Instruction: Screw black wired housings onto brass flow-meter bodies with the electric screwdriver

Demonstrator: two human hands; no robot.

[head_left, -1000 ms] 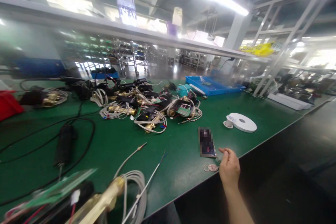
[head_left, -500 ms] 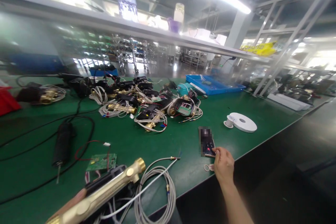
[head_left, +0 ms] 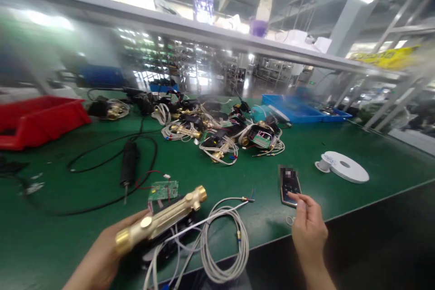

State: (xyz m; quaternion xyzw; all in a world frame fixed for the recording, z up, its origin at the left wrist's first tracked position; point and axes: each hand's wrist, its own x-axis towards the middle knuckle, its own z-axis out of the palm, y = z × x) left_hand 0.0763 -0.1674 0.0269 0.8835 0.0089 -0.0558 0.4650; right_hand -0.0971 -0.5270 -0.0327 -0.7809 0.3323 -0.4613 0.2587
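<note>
Okay, left hand (head_left: 105, 244) is wrapped round the brass pipe (head_left: 166, 219), grip mostly hidden; right hand (head_left: 309, 224) loosely half-curled, fingertip (head_left: 292, 195) over the partly pixelated phone (head_left: 290, 186).

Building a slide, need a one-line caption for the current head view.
Left hand holding a brass tube beside coiled grey cable, right hand at a phone on a green workbench.

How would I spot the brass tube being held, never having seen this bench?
Find the green bench. At its near side, the left hand grips the brass tube. Unlike the brass parts heaped farther back, it alone is in a hand.
</note>
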